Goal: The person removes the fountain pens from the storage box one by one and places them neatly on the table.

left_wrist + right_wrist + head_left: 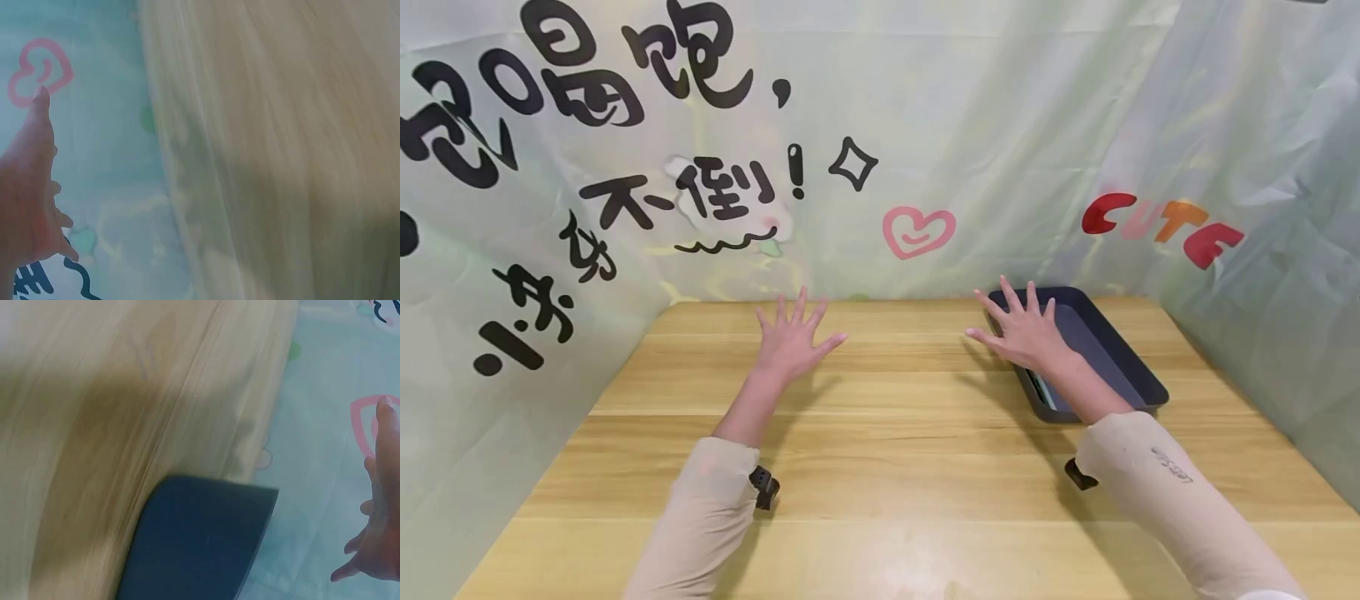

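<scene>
**Looks like a ready pose, nothing held**

I'd guess I'm between moves here. My left hand (790,342) is up over the bench (887,467), fingers spread wide, empty. Right hand (1028,337) is fanned out too, also empty, raised by the left side of the dark tray (1122,348) at the back right. Some thin pale thing (1045,390) is along the tray's left side, too covered to identify. Grabbing it would probably call for lowering my right hand and pinching.
</scene>
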`<state>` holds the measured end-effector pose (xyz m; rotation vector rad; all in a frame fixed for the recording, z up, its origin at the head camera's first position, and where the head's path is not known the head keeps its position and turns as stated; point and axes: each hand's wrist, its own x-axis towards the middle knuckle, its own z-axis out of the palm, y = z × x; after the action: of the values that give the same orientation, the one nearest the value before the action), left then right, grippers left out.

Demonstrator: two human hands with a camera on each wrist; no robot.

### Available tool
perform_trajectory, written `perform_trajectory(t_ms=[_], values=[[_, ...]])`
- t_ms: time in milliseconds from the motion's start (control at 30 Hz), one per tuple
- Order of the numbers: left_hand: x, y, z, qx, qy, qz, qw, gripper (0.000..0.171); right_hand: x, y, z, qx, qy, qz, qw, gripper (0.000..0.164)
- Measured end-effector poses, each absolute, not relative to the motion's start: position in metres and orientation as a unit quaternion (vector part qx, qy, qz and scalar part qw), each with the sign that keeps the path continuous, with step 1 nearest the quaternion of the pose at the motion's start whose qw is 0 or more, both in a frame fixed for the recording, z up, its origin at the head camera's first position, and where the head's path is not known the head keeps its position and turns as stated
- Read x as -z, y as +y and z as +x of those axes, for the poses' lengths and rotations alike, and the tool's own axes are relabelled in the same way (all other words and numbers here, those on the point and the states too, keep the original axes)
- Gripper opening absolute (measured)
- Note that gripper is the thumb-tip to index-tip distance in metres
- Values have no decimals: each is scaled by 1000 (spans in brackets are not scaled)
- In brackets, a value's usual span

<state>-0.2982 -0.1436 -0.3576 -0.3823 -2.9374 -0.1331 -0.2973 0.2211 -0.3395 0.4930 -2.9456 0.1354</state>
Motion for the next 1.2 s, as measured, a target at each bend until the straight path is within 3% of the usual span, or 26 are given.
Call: perform_trajectory(t_ms=[667,1200], values=[[360,-26,-296,43,-977,-198,71,76,341,309,-270,-75,-987,118,75,77],[373,71,-270,101,-967,-232,41,76,362,373,-245,-110,-989,90,43,77]])
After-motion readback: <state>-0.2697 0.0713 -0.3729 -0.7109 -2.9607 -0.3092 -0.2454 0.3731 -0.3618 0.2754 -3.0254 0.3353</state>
